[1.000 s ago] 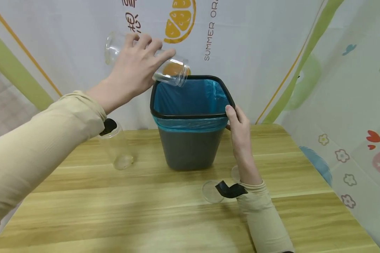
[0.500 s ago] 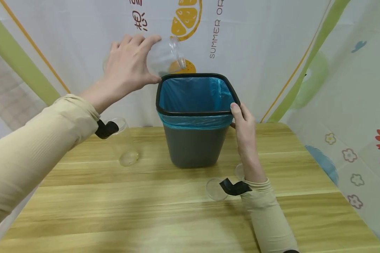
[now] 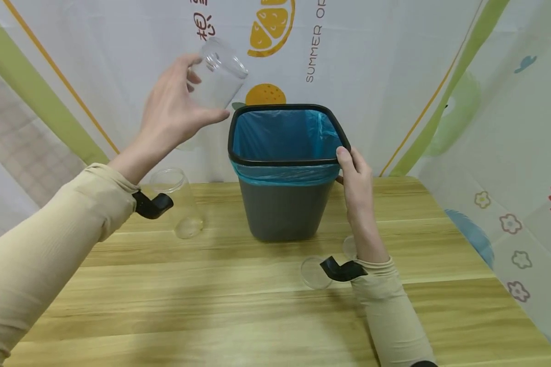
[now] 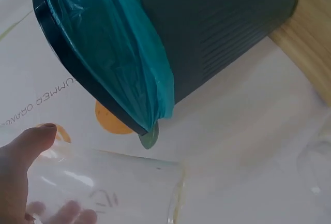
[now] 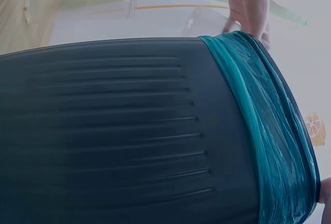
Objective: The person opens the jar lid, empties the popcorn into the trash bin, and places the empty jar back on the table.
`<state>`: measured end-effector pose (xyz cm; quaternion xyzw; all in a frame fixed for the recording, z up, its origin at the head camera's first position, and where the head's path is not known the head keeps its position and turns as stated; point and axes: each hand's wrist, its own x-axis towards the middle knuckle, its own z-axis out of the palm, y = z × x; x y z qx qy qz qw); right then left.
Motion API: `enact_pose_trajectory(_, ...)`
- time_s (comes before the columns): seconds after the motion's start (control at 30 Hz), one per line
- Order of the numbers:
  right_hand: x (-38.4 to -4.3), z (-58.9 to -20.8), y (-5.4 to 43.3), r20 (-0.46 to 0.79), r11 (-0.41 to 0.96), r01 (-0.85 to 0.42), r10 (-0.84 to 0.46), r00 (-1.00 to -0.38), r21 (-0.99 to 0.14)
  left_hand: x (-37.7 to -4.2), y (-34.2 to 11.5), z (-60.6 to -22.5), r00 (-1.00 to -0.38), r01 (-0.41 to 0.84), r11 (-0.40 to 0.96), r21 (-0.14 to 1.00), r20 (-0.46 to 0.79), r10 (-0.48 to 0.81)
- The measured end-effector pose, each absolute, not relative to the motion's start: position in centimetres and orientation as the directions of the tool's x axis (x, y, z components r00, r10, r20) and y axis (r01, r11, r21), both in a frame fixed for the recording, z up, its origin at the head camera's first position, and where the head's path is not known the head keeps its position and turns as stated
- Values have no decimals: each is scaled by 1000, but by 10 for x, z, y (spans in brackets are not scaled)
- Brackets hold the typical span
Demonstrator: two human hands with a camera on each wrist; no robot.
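Observation:
My left hand (image 3: 167, 104) grips a clear jar (image 3: 218, 84) above the left side of the bin, thumb on the near side. The jar is tilted, its upper end leaning right; it looks see-through, with no contents that I can make out. My right hand (image 3: 359, 188) holds the black rim (image 3: 284, 163) at the bin's near right corner, thumb on top. The dark grey bin (image 3: 284, 214) stands upright, lined with a blue plastic bag (image 3: 280, 133). In the left wrist view, the jar (image 4: 129, 182) is beside the bin's bag-covered corner, apart from it.
A second clear jar (image 3: 183, 206) stands upright on the wooden table (image 3: 220, 306), left of the bin, without a lid. Two clear round discs (image 3: 313, 273) like lids lie by my right forearm, one partly hidden. A printed curtain (image 3: 372, 76) hangs behind the bin.
My left hand has turned the jar from mouth pointing right and down over the bin to mouth raised, and drawn it slightly left. My right hand stays on the rim.

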<state>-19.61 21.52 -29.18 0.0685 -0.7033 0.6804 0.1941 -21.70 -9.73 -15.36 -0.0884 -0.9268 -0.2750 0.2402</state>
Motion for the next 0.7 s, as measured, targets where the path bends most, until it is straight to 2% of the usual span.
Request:
enact_pose_trajectory(0.23, -196, -291, 215, 366, 77, -358, 177, -913, -930, -210, -108, -177, -865, 264, 748, 608, 493, -95)
enact_pose_trajectory(0.7, -195, -291, 215, 367, 87, -357, 177, -913, -930, -199, -110, -231, -835, 309, 605, 733, 514, -197)
